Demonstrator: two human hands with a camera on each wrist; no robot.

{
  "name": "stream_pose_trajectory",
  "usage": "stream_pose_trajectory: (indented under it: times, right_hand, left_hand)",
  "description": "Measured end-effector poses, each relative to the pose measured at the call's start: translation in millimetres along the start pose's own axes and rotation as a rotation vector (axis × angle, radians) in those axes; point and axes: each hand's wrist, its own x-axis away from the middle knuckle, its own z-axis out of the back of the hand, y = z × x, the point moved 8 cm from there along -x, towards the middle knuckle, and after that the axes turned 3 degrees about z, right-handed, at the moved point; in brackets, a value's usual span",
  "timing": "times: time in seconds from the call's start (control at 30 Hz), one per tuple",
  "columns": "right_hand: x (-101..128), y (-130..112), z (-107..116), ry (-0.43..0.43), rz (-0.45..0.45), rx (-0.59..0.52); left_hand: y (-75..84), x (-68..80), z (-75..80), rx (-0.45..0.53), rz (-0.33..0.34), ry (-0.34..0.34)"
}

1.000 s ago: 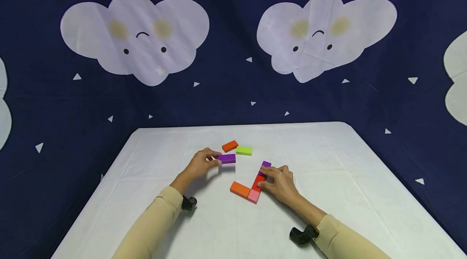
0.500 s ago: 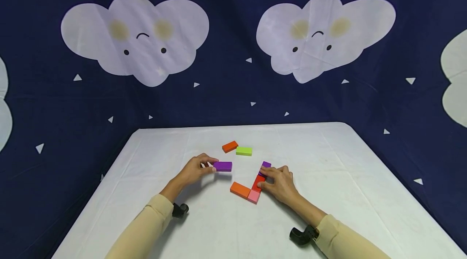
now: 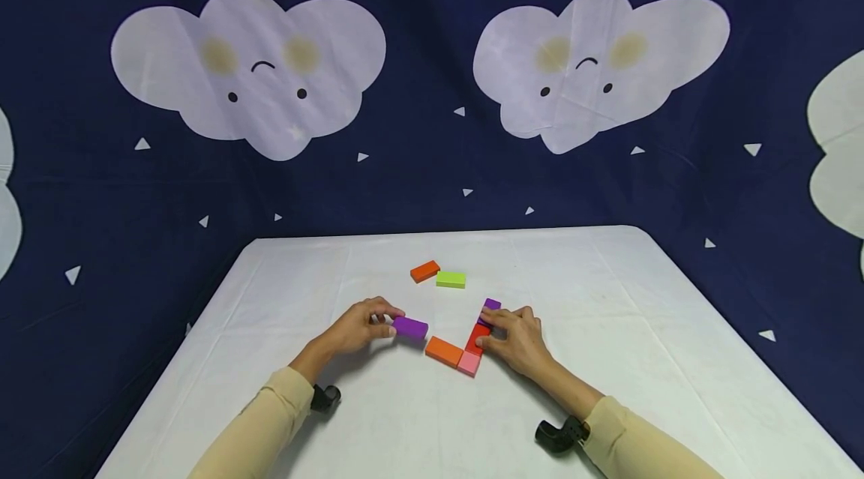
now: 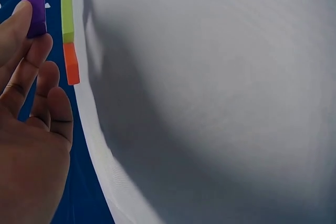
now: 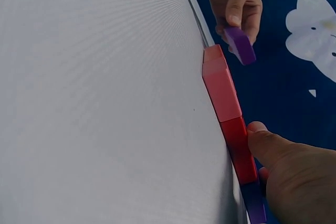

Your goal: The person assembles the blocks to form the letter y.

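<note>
My left hand point(image 3: 363, 325) pinches one end of a purple block point(image 3: 410, 327) between thumb and fingers. That block hangs a little above the table, just left of the orange block point(image 3: 443, 351). The orange block meets a pink block point(image 3: 469, 363) at a corner, and a red block point(image 3: 476, 339) and a second purple block point(image 3: 493, 304) continue the row away from me. My right hand point(image 3: 520, 340) holds this row, its thumb against the side of the red block point(image 5: 239, 148) and a finger over the second purple block. Its other fingertips are hidden.
An orange-red block point(image 3: 424, 271) and a lime green block point(image 3: 451, 280) lie touching farther back on the white table point(image 3: 574, 269). Behind the table hangs a dark blue cloth point(image 3: 432, 187) with white clouds. A black wrist device point(image 3: 562, 435) sits on the right forearm.
My left hand has brought its purple block toward me and slightly left, lowering it beside the orange block and turning it nearly parallel to it. My right hand has stayed in place.
</note>
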Motion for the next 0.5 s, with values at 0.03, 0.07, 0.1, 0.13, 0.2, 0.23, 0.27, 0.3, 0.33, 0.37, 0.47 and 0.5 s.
stream_pose_trajectory:
  times: [0.03, 0.07, 0.1, 0.13, 0.2, 0.23, 0.27, 0.3, 0.33, 0.37, 0.47, 0.5]
  right_hand:
    - [-0.1, -0.2, -0.3, -0.002, 0.001, 0.001]
    - [-0.2, -0.3, -0.4, -0.003, 0.001, 0.002]
    - [-0.3, -0.2, -0.7, -0.004, 0.001, 0.004]
    - [-0.5, -0.2, -0.7, -0.004, 0.001, 0.004]
    - [-0.9, 0.1, -0.6, -0.006, -0.002, 0.005]
    - [-1.0, 0.1, -0.7, -0.008, -0.003, 0.006]
    - [-1.1, 0.2, -0.6, -0.010, -0.004, 0.004]
    - [-1.1, 0.2, -0.7, -0.011, -0.004, 0.003]
    - [-1.1, 0.3, -0.6, -0.012, -0.005, 0.003]
    - [-0.9, 0.4, -0.7, -0.012, -0.005, 0.004]
    - [-0.5, 1.0, -0.9, -0.012, -0.006, 0.004]
    - [-0.3, 1.2, -1.1, -0.011, -0.007, 0.005]
  left_hand:
    - [-0.7, 0.2, -0.9, -0.006, 0.000, -0.004]
    - [-1.1, 0.4, -1.8, -0.011, -0.002, -0.008]
    - [-1.1, 0.5, -2.5, -0.014, -0.004, -0.012]
    - [-1.1, 0.6, -3.1, -0.018, -0.007, -0.016]
    - [-1.0, 0.7, -4.0, -0.020, -0.016, -0.020]
    - [-1.2, 0.7, -4.6, -0.019, -0.017, -0.022]
    - [-1.9, 0.4, -5.2, -0.017, -0.014, -0.025]
    - [-2.4, 0.2, -5.5, -0.015, -0.011, -0.028]
    - [-3.1, 0.0, -5.8, -0.011, -0.010, -0.030]
    - [-3.8, -0.4, -6.3, -0.007, -0.005, -0.032]
    - [-4.9, -1.7, -7.3, -0.002, 0.007, -0.040]
    - [-4.8, -2.0, -7.7, -0.001, 0.008, -0.043]
